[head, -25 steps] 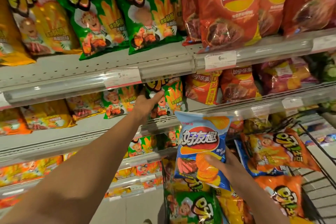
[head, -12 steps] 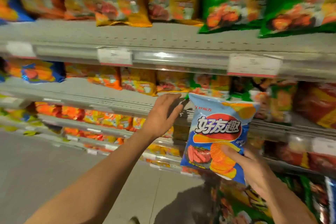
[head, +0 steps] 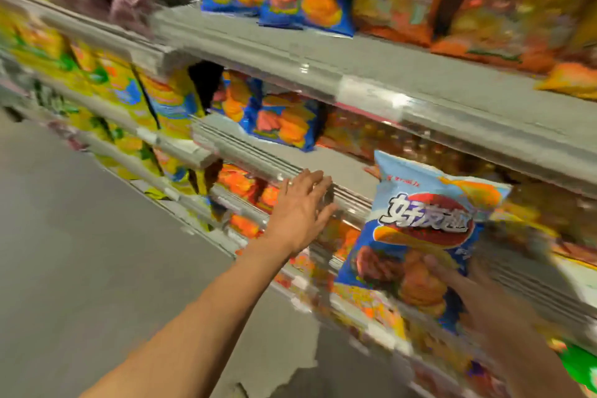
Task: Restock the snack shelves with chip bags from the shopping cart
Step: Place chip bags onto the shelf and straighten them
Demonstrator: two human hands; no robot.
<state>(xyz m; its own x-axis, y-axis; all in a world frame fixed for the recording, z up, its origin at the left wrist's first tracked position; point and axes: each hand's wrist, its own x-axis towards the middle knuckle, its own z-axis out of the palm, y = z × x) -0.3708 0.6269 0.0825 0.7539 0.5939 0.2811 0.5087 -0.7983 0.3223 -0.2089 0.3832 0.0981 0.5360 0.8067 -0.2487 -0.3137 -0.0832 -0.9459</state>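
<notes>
Two hands are seen: the left hand (head: 302, 208), fingers spread, is rested on the shelf edge (head: 258, 165) mid-frame; the light-blue chip bag (head: 423, 236) is gripped by the right hand (head: 484, 304) at lower right.

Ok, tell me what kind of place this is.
Most likely a supermarket snack aisle. Long grey shelves run in tiers, packed with rows of chip bags, with what look like price tags clipped to the shelf edges. The right hand holds a blue chip bag.

Grey floor (head: 80, 252) stretches left of the aisle.
</notes>
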